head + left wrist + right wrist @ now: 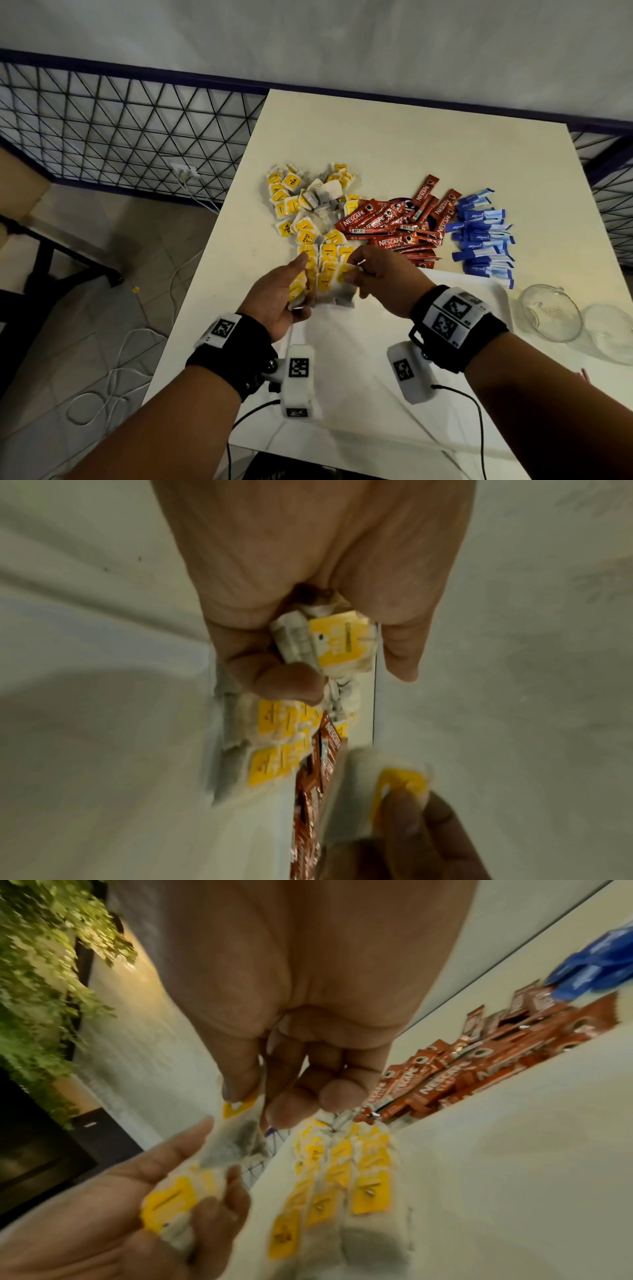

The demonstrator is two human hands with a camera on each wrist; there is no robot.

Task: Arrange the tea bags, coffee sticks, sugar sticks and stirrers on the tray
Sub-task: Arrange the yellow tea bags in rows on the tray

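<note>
My left hand [270, 305] grips a small stack of yellow-tagged tea bags [297, 291], seen close up in the left wrist view [339, 642]. My right hand [383, 274] pinches a single tea bag [347, 275] between thumb and finger [236, 1139], right beside that stack. Just beyond both hands, rows of tea bags [329, 260] lie side by side at the far left of the white tray [501, 301]. Loose tea bags [301, 202], red coffee sticks [397, 226] and blue sugar sticks [479, 236] lie in heaps on the table behind the tray.
Two clear glass bowls [551, 311] [613, 335] stand right of the tray. A thin red stick end [584, 373] shows near the table's right edge. The table's left edge [191, 291] drops to a floor with cables. A wire fence runs behind.
</note>
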